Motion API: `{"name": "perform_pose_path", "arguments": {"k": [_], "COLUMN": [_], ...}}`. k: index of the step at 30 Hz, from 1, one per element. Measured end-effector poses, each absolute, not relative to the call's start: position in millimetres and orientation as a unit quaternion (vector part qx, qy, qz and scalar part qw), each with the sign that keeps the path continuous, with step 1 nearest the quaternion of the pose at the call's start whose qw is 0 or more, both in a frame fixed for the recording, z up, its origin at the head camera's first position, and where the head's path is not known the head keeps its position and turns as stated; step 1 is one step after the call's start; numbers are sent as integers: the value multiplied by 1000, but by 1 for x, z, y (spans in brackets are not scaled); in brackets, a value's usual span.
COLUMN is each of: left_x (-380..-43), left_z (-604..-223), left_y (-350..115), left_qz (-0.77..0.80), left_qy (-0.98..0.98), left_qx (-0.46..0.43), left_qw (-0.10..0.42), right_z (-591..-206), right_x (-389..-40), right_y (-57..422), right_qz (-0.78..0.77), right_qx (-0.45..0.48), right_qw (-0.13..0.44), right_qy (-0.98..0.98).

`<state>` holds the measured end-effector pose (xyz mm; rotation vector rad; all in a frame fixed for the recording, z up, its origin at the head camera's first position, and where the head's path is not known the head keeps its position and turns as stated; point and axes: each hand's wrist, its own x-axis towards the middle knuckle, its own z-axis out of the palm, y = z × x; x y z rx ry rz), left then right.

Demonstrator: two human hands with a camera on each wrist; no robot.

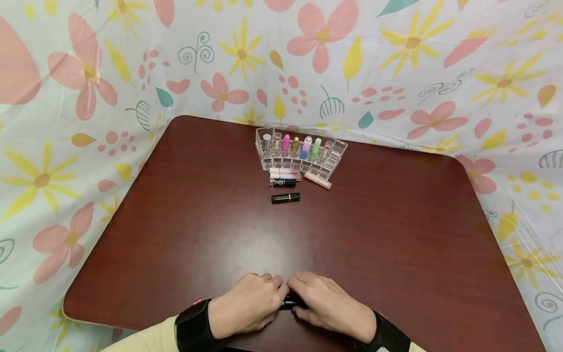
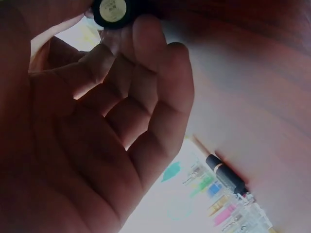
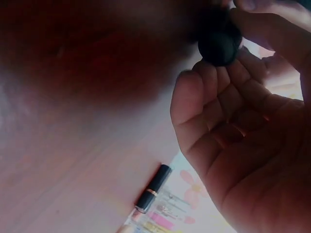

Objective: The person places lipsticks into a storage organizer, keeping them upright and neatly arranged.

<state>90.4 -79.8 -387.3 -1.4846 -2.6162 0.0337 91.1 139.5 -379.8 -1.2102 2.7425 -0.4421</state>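
Close to the table's near edge, both hands meet around a black lipstick tube (image 1: 288, 304). My left hand (image 1: 249, 304) grips its left end with bent fingers; a round pale label on the base (image 2: 112, 9) shows in the left wrist view. My right hand (image 1: 330, 305) holds the other end, whose dark round tip (image 3: 219, 46) appears in the right wrist view. The fingers hide much of the tube. Farther off lies a second black lipstick (image 1: 286, 198) with a gold band, flat on the table and apart from the hands.
A clear stepped organizer (image 1: 338, 155) stands at the table's back edge with several lipsticks in its rear row. In front of it lie pale pink tubes (image 1: 285, 174), a black tube with a clear end (image 1: 283, 183) and a slanted beige tube (image 1: 317, 180). A flowered curtain (image 1: 149, 63) borders the brown table (image 1: 396, 234).
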Motion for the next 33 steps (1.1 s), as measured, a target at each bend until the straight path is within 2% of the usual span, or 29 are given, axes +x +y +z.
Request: {"name": "perform_pose_path", "arguments": {"k": [6, 10, 13, 20, 23, 27, 33], "left_x": [78, 59, 42, 17, 13, 12, 7], "left_z": [-385, -366, -337, -258, -232, -215, -216], "left_y": [-79, -83, -89, -96, -97, -95, -92], "left_qz": [-3, -47, -89, -143, -207, -328, -435], "left_qy": [-871, -874, -882, -871, -851, -805, -744], "left_qx": [-488, -478, -452, -412, -403, -401, -407], "left_qw": [58, 69, 97, 226, 266, 290, 303], "right_z": [-377, -358, -330, -247, -220, -203, -203], "right_x": [75, 56, 41, 22, 21, 24, 25], "right_y": [140, 141, 142, 142, 139, 135, 127], "right_qz": [-132, -118, -125, -193, -250, -329, -410], "right_qx": [-397, -423, -425, -386, -372, -356, -340], "right_qw": [64, -9, -75, -174, -218, -281, -335], "right_qy": [906, 898, 893, 885, 867, 828, 777]}}
